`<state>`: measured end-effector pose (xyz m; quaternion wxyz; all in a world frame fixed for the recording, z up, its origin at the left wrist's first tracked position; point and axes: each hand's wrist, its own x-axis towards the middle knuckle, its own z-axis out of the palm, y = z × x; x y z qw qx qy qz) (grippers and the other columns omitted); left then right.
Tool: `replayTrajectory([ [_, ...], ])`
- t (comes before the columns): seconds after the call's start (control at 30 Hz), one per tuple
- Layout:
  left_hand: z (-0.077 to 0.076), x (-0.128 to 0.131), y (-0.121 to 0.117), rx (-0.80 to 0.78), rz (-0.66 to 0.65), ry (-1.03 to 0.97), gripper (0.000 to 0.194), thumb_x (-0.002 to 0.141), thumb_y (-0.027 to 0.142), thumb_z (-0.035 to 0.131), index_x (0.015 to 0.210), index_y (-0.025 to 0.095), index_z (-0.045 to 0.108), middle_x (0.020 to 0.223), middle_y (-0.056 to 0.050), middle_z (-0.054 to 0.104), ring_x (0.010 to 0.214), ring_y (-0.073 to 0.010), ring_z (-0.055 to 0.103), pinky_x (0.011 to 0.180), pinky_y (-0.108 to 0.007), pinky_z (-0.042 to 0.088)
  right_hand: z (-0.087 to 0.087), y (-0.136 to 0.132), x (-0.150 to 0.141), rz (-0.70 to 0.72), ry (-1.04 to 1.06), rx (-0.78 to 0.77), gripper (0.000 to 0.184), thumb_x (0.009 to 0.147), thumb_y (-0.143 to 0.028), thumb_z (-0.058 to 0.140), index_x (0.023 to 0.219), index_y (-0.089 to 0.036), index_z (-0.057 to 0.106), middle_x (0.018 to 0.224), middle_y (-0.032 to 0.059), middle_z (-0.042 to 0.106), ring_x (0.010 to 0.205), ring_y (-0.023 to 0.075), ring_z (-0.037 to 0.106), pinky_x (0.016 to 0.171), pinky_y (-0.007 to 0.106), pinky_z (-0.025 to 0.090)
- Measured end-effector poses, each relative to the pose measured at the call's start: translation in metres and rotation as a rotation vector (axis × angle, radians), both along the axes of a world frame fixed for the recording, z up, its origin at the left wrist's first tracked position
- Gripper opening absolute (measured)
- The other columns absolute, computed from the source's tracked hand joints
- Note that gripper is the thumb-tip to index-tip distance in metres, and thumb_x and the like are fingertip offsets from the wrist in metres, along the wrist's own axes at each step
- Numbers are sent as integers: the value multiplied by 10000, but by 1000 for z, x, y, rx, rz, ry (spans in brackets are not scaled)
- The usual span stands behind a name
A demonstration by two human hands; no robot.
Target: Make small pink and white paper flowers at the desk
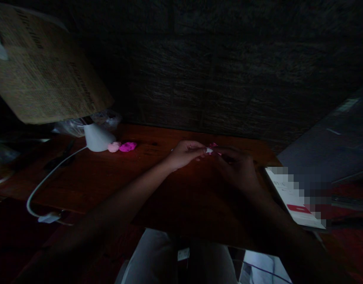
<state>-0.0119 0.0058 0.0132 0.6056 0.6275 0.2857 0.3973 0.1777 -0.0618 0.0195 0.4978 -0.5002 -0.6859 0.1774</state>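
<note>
Both my hands meet over the far middle of a dark red wooden table (116, 185). My left hand (184, 153) pinches a small white piece (209, 150) with its fingertips. My right hand (236, 167) is closed on the same piece from the other side, in deep shadow. A bit of magenta material (213, 145) shows just behind the fingers. Further left on the table lie a pale pink lump (113, 147) and a magenta lump (127, 146), side by side and apart from my hands.
A white cone-shaped lamp base (96, 138) with a white cable (45, 181) stands left of the lumps, clear plastic behind it. A newspaper sheet (42, 71) hangs at upper left. A white paper with a red mark (293, 199) lies at right. A dark wall rises behind.
</note>
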Motion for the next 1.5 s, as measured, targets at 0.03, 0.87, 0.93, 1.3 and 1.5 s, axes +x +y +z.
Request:
replayTrajectory([
  [0.03,0,0,0,-15,-4,-5,297,736,376,788,890,126,742,848,-81,750,715,-116,663,651,-231,522,0,1,0,22,74,-53,230,862,-428,679,994,-278,793,1069,62,775,967,251,716,830,405,569],
  [0.87,3,-1,-1,190,-14,41,284,776,348,752,968,141,731,920,-76,740,751,-122,656,701,-252,508,6,7,-6,97,658,-522,329,505,-452,915,719,-231,797,712,17,728,641,119,615,593,240,490],
  [0.93,4,-2,-1,284,-13,53,271,800,353,733,971,143,739,954,-82,744,813,-140,671,747,-265,511,7,7,-5,93,693,-550,336,464,-434,933,694,-232,795,703,13,724,642,115,613,582,229,480],
  [1.3,4,0,-6,653,50,84,123,849,243,706,931,158,740,1014,-85,733,944,-146,673,845,-272,510,-1,7,-5,167,761,-552,273,563,-410,918,759,-259,802,790,11,752,733,129,669,673,247,524],
  [1.5,4,0,-7,680,112,131,128,867,260,687,921,153,734,960,-80,735,884,-143,674,783,-258,506,1,8,-5,173,877,-644,260,582,-344,911,796,-257,792,861,18,777,830,160,717,727,256,555],
])
